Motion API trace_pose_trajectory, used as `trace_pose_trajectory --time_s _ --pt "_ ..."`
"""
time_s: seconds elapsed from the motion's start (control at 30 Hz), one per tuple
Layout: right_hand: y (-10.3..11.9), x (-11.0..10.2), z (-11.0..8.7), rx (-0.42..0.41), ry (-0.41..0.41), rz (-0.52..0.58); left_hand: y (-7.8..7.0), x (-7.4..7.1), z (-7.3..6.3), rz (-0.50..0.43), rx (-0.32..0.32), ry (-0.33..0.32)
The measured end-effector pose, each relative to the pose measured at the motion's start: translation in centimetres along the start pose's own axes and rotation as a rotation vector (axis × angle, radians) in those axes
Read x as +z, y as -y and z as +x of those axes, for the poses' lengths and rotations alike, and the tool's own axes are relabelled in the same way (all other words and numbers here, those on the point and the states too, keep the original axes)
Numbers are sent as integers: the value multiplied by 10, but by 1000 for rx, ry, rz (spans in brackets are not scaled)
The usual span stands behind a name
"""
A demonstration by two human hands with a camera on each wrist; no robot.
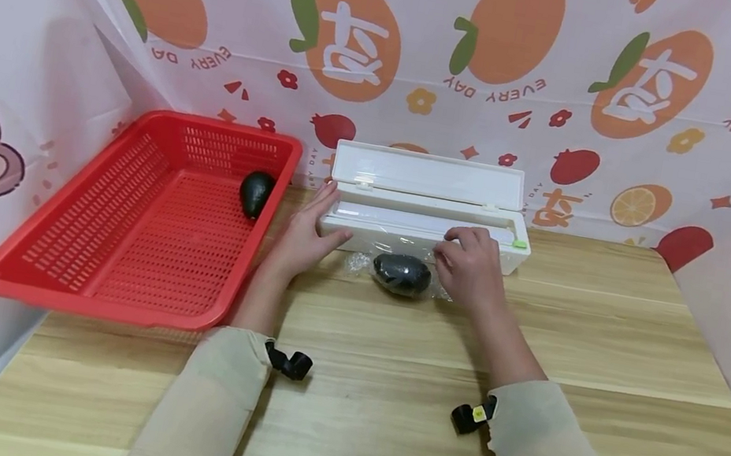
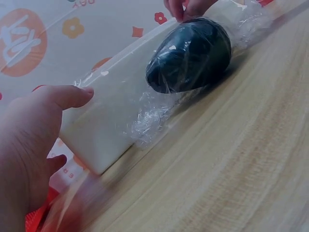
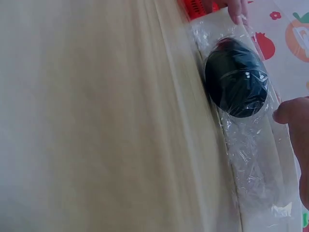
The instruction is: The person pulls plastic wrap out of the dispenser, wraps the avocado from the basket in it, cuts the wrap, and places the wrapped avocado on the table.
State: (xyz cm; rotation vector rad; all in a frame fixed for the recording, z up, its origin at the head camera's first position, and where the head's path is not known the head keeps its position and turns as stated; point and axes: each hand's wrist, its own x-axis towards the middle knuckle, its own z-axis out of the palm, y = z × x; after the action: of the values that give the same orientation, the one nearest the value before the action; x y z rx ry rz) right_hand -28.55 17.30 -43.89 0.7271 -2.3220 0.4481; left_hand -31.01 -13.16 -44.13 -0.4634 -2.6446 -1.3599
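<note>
A dark green avocado [image 1: 401, 274], covered in clear plastic wrap [image 3: 246, 159], lies against the front of a white wrap dispenser box [image 1: 420, 248]. Bunched film sticks out at both of its ends. My left hand [image 1: 306, 239] grips the box's left end, its thumb [image 2: 77, 96] over the front top edge. At the front edge, right of the avocado, my right hand [image 1: 472, 267] pinches the film with curled fingers. Inside the open box a white roll [image 1: 396, 218] shows, and a green slider [image 1: 519, 244] sits at the right end.
A red plastic basket [image 1: 179, 320] stands on the left, with another avocado [image 1: 256, 194] by its right wall. The box's lid [image 1: 428, 175] stands raised against a fruit-print cloth [image 1: 430, 47]. Below is a wood-grain table [image 1: 371, 420].
</note>
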Motion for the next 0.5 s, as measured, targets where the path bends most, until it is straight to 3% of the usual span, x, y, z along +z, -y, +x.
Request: trace_pose_trajectory --time_s 0.13,0.3,0.5 --pt "10 -4 -6 55 62 18 -2 1 0 17 0 2" --pt "23 -12 -13 133 166 115 -2 2 0 31 9 -6" --pt "34 -16 -17 214 235 206 -3 2 -4 37 20 -11"
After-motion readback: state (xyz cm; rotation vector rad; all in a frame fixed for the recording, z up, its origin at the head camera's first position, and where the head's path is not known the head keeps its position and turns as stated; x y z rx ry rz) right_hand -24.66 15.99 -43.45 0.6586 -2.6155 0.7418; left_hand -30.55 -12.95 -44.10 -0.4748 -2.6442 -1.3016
